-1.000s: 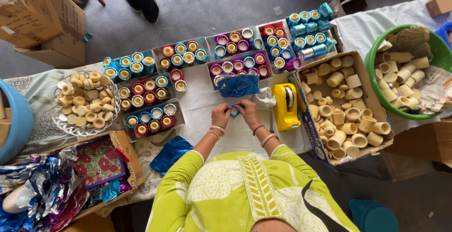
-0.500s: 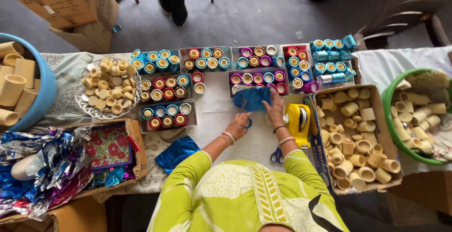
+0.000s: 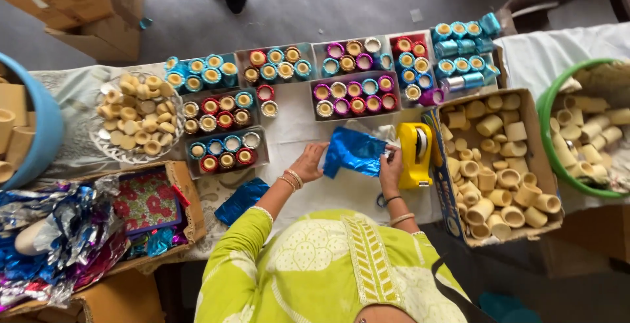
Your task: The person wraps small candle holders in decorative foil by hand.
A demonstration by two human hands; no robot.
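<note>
Both hands, left (image 3: 310, 163) and right (image 3: 391, 169), grip the blue foil sheet (image 3: 354, 152) by opposite edges over bare tabletop (image 3: 298, 141), between the filled trays (image 3: 355, 93) and yellow tape dispenser (image 3: 415, 155). Before, it lay flat.

**Shiny foil among matt cardboard**

Glossy, crinkled blue foil sheet (image 3: 354, 152) at centre. At three o'clock, a smooth yellow plastic tape dispenser (image 3: 415, 155), then matt cream tubes (image 3: 499, 179) in a rough cardboard box (image 3: 453, 198). White cloth covers the bench (image 3: 295, 133).
</note>
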